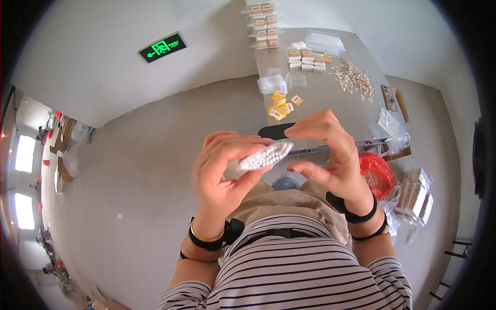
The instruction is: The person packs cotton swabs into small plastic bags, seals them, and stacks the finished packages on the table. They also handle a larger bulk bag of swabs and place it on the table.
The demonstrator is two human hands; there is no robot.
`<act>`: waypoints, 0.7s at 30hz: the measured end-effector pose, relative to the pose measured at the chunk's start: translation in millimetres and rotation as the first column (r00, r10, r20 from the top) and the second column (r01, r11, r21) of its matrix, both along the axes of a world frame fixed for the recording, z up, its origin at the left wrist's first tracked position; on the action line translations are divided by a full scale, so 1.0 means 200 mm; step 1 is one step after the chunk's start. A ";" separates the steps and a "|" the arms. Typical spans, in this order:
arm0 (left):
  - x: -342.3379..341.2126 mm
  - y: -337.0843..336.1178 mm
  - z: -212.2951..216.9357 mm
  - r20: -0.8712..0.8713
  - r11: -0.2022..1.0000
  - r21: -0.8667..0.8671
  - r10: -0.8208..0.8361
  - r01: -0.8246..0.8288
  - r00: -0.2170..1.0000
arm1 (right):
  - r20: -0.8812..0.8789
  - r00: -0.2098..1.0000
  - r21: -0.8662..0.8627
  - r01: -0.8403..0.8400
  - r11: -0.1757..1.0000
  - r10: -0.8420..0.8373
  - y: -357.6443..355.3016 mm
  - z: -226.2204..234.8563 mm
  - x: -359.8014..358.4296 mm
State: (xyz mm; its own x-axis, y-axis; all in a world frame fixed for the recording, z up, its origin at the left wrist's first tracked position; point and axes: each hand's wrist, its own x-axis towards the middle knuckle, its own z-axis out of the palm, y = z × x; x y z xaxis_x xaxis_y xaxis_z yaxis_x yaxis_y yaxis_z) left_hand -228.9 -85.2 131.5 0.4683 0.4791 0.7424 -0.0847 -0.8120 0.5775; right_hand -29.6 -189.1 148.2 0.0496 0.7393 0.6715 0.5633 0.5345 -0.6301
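Observation:
A small clear bag packed with cotton swabs [266,156], their white tips facing me, is held up in front of my body. My left hand [222,163] grips it at its left end, fingers on top and thumb below. Beside its right end is my right hand [328,155], thumb and fingers spread apart with nothing between them. Beyond my hands, yellow label cards [280,107] lie in a loose heap on the metal table [320,113].
On the table are loose swabs [354,77], packed swab bundles [307,58], clear bags [272,83] and a phone [389,98]. More packs [263,26] are stacked at the far left corner. A red bag [376,175] and stacked packages [415,196] stand on the floor at right.

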 end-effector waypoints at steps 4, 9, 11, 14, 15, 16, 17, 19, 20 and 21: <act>0.03 -0.02 -0.12 0.089 0.875 -0.476 -0.055 0.091 0.994 | -0.127 0.992 -0.079 -0.027 0.996 0.016 0.04 -0.04 0.00; 0.06 0.00 -0.17 0.186 0.673 -0.704 -0.137 0.229 0.973 | -0.413 0.911 -0.271 -0.114 0.956 -0.008 0.12 -0.14 0.00; 0.04 -0.01 -0.19 0.242 0.548 -0.791 -0.129 0.272 0.962 | -0.422 0.906 -0.274 -0.110 0.955 -0.017 0.16 -0.17 -0.03; 0.03 -0.01 -0.18 0.195 0.388 -0.887 -0.178 0.251 0.965 | -0.294 0.955 -0.249 -0.040 0.968 -0.036 0.16 -0.16 -0.03; 0.03 0.00 -0.22 0.316 0.330 -0.871 -0.194 0.365 0.929 | -0.259 0.966 -0.264 -0.096 0.960 0.025 0.18 -0.15 -0.02; 0.02 0.01 -0.23 0.397 0.305 -0.842 -0.210 0.445 0.894 | -0.211 0.975 -0.267 -0.127 0.955 0.071 0.19 -0.14 -0.02; 0.00 0.02 -0.25 0.432 0.288 -0.826 -0.226 0.484 0.873 | -0.210 0.971 -0.285 -0.173 0.943 0.115 0.21 -0.13 -0.03; -0.08 0.03 -0.25 0.415 0.320 -0.826 -0.213 0.465 0.884 | -0.185 0.968 -0.332 -0.222 0.917 0.168 0.27 -0.10 -0.08; -0.13 0.04 -0.25 0.396 0.353 -0.823 -0.204 0.445 0.895 | -0.160 0.963 -0.368 -0.263 0.892 0.218 0.30 -0.08 -0.10; -0.14 0.03 -0.27 0.383 0.376 -0.819 -0.203 0.433 0.901 | -0.130 0.958 -0.410 -0.288 0.866 0.257 0.32 -0.06 -0.10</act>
